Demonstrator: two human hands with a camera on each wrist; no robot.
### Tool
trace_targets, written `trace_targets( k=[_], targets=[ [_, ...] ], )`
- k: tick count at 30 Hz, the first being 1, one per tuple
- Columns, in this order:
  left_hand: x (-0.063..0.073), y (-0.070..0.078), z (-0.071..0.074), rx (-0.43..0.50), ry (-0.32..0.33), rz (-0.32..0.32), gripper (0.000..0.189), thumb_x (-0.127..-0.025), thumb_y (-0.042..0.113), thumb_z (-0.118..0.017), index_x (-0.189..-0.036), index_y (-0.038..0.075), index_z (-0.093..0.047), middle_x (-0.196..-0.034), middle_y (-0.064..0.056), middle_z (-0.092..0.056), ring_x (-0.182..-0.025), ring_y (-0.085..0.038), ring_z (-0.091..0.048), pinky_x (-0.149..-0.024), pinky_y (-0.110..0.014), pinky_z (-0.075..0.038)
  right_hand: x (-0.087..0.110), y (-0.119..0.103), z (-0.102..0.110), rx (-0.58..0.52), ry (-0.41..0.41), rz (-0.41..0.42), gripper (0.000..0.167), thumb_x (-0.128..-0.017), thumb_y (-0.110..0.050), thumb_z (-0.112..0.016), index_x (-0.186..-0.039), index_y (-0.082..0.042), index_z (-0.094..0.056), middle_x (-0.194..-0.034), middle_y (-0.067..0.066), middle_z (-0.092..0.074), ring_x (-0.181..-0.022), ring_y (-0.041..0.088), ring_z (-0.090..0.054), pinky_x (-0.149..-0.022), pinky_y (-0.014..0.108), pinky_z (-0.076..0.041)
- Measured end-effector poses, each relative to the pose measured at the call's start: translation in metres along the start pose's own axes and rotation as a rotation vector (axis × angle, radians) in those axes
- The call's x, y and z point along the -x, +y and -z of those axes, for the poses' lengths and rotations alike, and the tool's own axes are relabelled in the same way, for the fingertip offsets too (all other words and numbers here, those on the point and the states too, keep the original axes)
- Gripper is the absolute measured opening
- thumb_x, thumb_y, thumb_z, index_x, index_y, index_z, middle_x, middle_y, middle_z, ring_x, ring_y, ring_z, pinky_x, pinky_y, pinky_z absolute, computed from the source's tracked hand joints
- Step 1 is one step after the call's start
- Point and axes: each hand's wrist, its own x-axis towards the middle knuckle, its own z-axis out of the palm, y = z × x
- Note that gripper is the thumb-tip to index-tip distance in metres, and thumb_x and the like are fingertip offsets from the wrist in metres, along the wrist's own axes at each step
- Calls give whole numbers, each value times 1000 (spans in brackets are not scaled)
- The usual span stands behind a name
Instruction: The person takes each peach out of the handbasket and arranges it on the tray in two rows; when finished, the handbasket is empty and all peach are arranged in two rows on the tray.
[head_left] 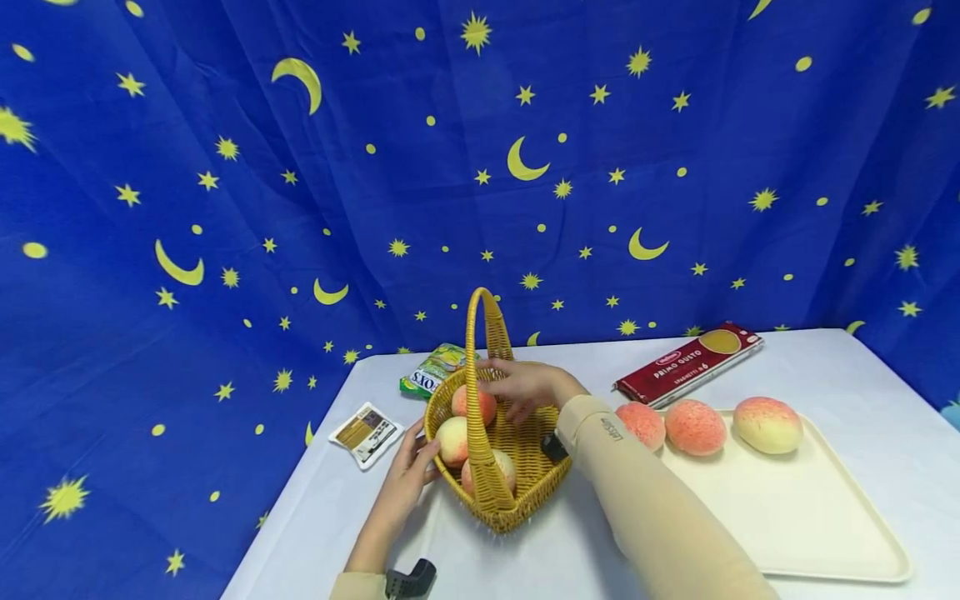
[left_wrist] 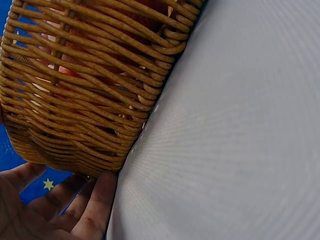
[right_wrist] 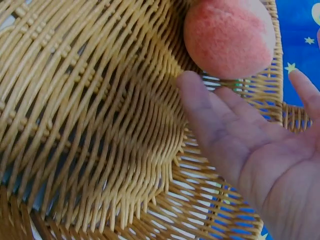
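A yellow wicker basket (head_left: 551, 483) with a tall arched handle (head_left: 495, 333) stands on the white table. Inside it, along its left side, lie a red peach (head_left: 486, 407), a pale peach (head_left: 453, 442) and another pale peach (head_left: 504, 468). My right hand (head_left: 525, 385) reaches into the basket with fingers extended, holding nothing. In the right wrist view its fingertips are just below the pinkish-red peach (right_wrist: 230, 37). My left hand (head_left: 408, 475) rests its fingers against the basket's left outer wall; the left wrist view shows these fingers (left_wrist: 97, 205) at the wicker near the tabletop.
A cream tray (head_left: 795, 517) on the right bears a red peach (head_left: 639, 423), a second red one (head_left: 696, 427) and a yellow-red one (head_left: 768, 425). Behind lies a red spaghetti pack (head_left: 690, 364). A green snack bag (head_left: 435, 368) and a small white packet (head_left: 367, 435) lie left.
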Motion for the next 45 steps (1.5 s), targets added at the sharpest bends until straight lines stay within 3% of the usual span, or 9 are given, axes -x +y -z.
trace_targets(
  k=[3,10,19,28,34,38,41,45],
  targets=[
    [0,1,0,0,-4,-1,65,-114,38,-53,-169,11,-30,-161,-30,-45,-142,-43,-55,-106,-46,-63,-2,0,-3,-40,-19,-28,66,-114,-39,-52,-172,-30,-23,-175,27,-22,-129,55,-64,-108,62,-59],
    [1,0,-1,-2,11,-25,60,-115,31,-51,-168,9,-31,-160,-32,-46,-141,-43,-57,-104,-44,-64,-6,-2,-10,-35,-26,-37,69,-114,-30,-53,-174,-29,-19,-178,20,-18,-135,55,-59,-110,60,-58],
    [2,-1,-1,-2,25,-9,61,-114,31,-53,-168,10,-33,-157,-31,-49,-135,-39,-62,-102,-41,-64,-5,-3,-14,5,-40,-72,70,-111,-30,-59,-172,-24,-26,-163,24,-45,-132,42,-64,-110,56,-59],
    [1,-3,-1,-8,19,-20,61,-114,31,-53,-167,9,-32,-156,-32,-49,-135,-41,-62,-103,-44,-64,-7,1,-16,-7,39,-79,55,-103,-30,-72,-146,-16,-41,-127,15,-57,-101,31,-68,-96,48,-64],
    [1,-3,0,-6,20,-21,60,-114,31,-53,-167,9,-33,-156,-32,-50,-134,-41,-63,-102,-44,-65,-9,2,-18,4,85,-82,56,-101,-25,-76,-143,-10,-42,-125,14,-60,-105,32,-70,-95,47,-64],
    [2,-3,0,-2,17,-17,62,-114,33,-53,-167,10,-33,-157,-32,-49,-135,-41,-62,-103,-45,-64,-9,2,-17,25,79,-82,48,-101,-23,-75,-134,-9,-44,-116,10,-62,-105,30,-70,-96,46,-63],
    [2,-2,-1,2,16,-13,62,-114,34,-54,-168,11,-32,-159,-31,-48,-138,-42,-60,-104,-45,-64,-8,2,-16,63,81,-75,43,-101,-23,-74,-127,-8,-44,-111,8,-58,-98,25,-64,-96,45,-61],
    [2,-2,-1,5,15,-9,63,-114,35,-55,-168,11,-32,-159,-30,-48,-139,-42,-59,-104,-45,-64,-5,1,-15,98,95,-57,53,-100,-24,-76,-138,-10,-42,-116,9,-52,-91,21,-56,-98,48,-60]
  ],
)
